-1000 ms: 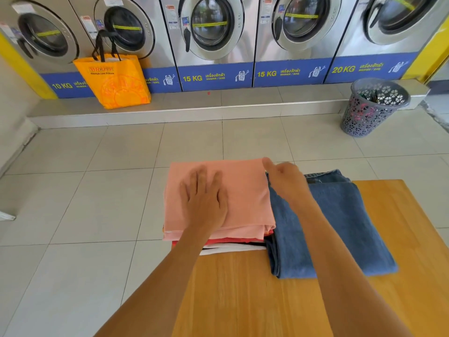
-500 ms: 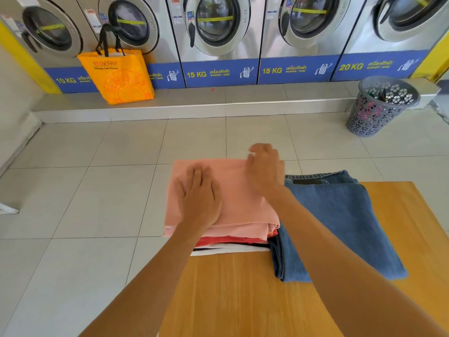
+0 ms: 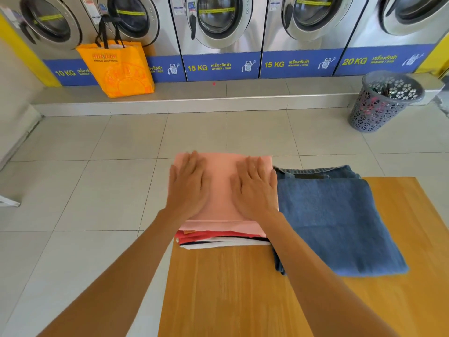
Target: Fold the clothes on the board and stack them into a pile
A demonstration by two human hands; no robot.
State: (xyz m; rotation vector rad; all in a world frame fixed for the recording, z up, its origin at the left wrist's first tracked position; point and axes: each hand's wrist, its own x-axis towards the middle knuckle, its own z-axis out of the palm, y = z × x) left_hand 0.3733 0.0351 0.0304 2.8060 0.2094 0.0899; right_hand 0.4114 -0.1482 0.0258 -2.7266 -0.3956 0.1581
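A folded pink garment [image 3: 222,188] tops a pile of folded clothes [image 3: 218,239] at the far left corner of the wooden board [image 3: 230,288]; red, white and dark layers show beneath it. My left hand [image 3: 188,184] lies flat, palm down, on the pink garment's left half. My right hand [image 3: 255,187] lies flat on its right half. Both hands have fingers spread and hold nothing. Folded blue jeans [image 3: 332,222] lie beside the pile on its right, touching it.
Beyond the board is tiled floor, then a raised step with a row of washing machines [image 3: 218,25]. An orange shopping bag [image 3: 119,69] stands on the step at left. A grey perforated laundry basket [image 3: 386,100] sits on the floor at far right.
My right hand moved from the pink garment's far right corner down onto its right half, flat. My left hand slid left and further away. The view shifted closer.
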